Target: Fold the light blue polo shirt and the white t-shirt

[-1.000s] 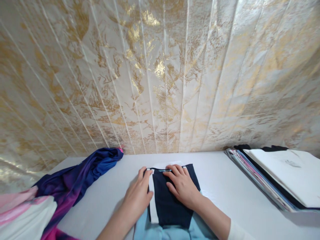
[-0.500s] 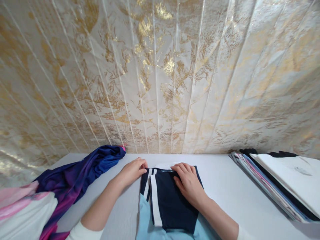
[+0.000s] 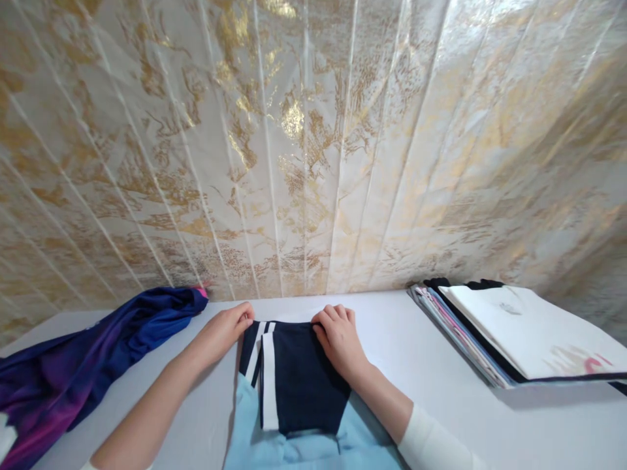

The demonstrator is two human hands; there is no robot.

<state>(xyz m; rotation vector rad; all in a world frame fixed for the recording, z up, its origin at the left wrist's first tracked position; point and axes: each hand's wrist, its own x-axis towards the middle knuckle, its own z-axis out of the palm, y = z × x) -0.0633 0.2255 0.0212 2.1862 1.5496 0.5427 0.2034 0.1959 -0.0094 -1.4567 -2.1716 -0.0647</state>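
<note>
A folded garment (image 3: 304,385), navy at the top and light blue below with white stripes, lies in front of me. I cannot tell which kind of clothing it is. One navy piece with a white band is folded down over its middle. At the garment's upper left corner, the thumb and fingers of my left hand (image 3: 226,331) are pinched together on the cloth. The curled fingers of my right hand (image 3: 341,343) grip the top edge near the upper right corner, hiding that corner. The lower light blue part runs out of view.
A crumpled blue and purple garment (image 3: 112,352) lies on the left of the white table (image 3: 385,339). To the right is a stack of folded clothes (image 3: 519,333), with a white one on top. Behind the table hangs a gold-patterned sheet (image 3: 313,163).
The view has turned right, so everything sits further left. My right hand's fingers have drawn up and curled over the garment's top edge, and the light blue opening there no longer shows.
</note>
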